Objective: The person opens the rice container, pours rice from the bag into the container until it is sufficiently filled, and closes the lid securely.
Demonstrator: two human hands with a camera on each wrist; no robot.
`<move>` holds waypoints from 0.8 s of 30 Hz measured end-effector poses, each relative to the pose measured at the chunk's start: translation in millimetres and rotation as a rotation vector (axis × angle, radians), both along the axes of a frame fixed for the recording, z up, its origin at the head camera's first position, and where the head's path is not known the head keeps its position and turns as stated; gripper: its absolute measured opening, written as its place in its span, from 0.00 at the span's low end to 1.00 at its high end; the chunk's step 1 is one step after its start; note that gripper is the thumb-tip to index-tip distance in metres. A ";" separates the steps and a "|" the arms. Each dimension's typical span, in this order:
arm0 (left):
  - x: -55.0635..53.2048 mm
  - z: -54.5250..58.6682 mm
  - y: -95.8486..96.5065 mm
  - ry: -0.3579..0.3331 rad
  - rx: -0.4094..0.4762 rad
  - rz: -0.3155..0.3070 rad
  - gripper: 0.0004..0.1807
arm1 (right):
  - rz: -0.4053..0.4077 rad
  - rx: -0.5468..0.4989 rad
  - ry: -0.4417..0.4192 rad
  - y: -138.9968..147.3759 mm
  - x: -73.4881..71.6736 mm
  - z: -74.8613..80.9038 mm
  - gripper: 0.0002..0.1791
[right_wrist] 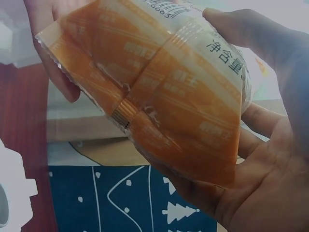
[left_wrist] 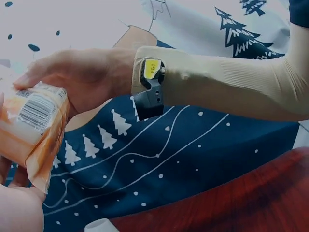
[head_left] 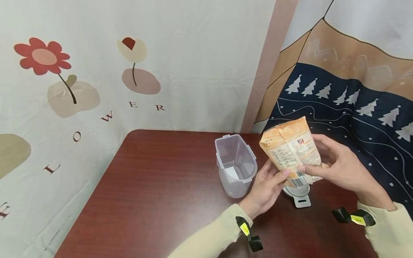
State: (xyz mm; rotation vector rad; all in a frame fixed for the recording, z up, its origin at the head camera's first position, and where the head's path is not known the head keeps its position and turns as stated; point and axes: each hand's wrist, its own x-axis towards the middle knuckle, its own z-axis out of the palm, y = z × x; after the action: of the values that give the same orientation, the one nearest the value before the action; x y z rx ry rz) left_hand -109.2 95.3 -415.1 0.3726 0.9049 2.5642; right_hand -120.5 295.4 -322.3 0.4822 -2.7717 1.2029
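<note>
An orange-and-white plastic food packet (head_left: pixel 292 152) is held up above the table by both hands, its printed side with a barcode facing the head view. My left hand (head_left: pixel 266 188) grips its lower left, the thumb on the printed face. On the packet's right side my right hand (head_left: pixel 342 163) grips it, thumb in front and fingers behind. The right wrist view shows the orange end of the packet (right_wrist: pixel 159 96) with its folded seam. Just left of the hands stands an open, clear plastic container (head_left: pixel 235 165), a white patch visible inside.
Below the packet lies a light grey plastic piece (head_left: pixel 300 197) with a slotted tab, partly hidden. The reddish-brown table (head_left: pixel 155 186) meets a printed cloth (head_left: pixel 200 64) at its back edge. A dark blue cloth with white trees (head_left: pixel 368 129) hangs at right.
</note>
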 end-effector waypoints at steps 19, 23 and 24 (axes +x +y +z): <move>-8.5 -25.5 5.9 -0.046 0.127 -0.096 0.30 | 0.070 0.090 -0.010 -5.2 -2.7 3.3 0.50; -11.3 -29.0 5.7 -0.045 0.127 -0.114 0.32 | 0.095 0.125 0.001 -6.1 -3.6 5.9 0.51; -11.7 -29.8 5.6 -0.046 0.129 -0.122 0.32 | 0.102 0.132 0.000 -5.9 -3.9 6.7 0.51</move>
State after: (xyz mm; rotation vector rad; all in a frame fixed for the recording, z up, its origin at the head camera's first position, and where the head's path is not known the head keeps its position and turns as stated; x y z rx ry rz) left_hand -120.9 100.9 -444.9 0.3909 0.6812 2.5147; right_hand -124.4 289.4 -315.5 0.6426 -2.8707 1.0414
